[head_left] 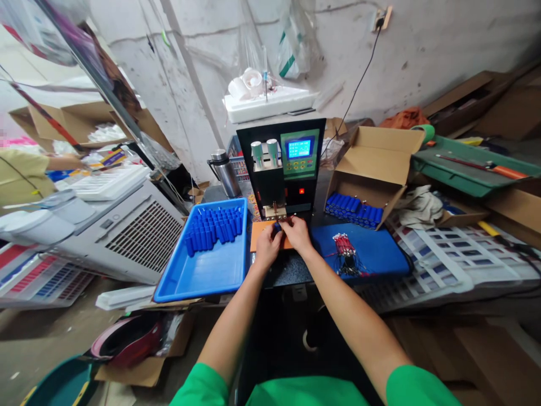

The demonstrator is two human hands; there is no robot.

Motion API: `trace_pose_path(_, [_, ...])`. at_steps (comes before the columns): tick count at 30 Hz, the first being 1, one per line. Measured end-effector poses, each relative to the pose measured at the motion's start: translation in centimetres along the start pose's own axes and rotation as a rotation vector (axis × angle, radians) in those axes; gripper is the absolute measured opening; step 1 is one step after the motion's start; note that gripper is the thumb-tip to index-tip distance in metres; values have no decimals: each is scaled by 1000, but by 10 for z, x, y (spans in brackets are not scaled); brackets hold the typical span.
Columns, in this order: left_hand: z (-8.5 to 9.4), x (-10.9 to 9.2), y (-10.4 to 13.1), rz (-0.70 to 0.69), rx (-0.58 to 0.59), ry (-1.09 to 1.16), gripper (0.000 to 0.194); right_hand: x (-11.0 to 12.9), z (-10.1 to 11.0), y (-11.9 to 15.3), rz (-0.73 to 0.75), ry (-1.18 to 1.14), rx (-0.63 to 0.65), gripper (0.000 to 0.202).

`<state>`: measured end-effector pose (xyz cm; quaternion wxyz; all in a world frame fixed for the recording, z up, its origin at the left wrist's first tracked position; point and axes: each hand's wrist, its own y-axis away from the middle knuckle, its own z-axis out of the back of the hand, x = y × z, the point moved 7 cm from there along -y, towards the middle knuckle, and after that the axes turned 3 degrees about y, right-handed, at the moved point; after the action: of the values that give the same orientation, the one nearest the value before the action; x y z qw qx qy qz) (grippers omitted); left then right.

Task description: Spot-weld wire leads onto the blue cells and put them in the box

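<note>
Between my hands, a blue battery cell [277, 226] is held just below the electrodes of a black spot welder [264, 189] with a lit blue screen. My left hand [267, 246] is closed around the cell's left side, above an orange board [257, 230]. My right hand [297, 234] pinches at the cell's top right, close to the electrode tips; whatever its fingers hold is too small to tell. On the left, a blue tray [203, 279] bears many upright blue cells. To the right, a bundle of red and black wire leads [345, 251] lies on a blue mat [380, 248].
Behind the mat stands an open cardboard box [376, 152] of blue cells. A steel thermos [226, 175] is behind the tray. White plastic crates [456, 254] and a green tray [477, 166] are at right. At far left, a person's yellow sleeve [25, 177] shows.
</note>
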<state>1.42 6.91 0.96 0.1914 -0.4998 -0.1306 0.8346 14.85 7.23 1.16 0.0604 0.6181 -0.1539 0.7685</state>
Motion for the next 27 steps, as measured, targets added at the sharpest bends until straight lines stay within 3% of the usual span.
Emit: trace_pose_path(27, [-1,1,0,21,0,-19,12,5,2,1,9,-3,8,21])
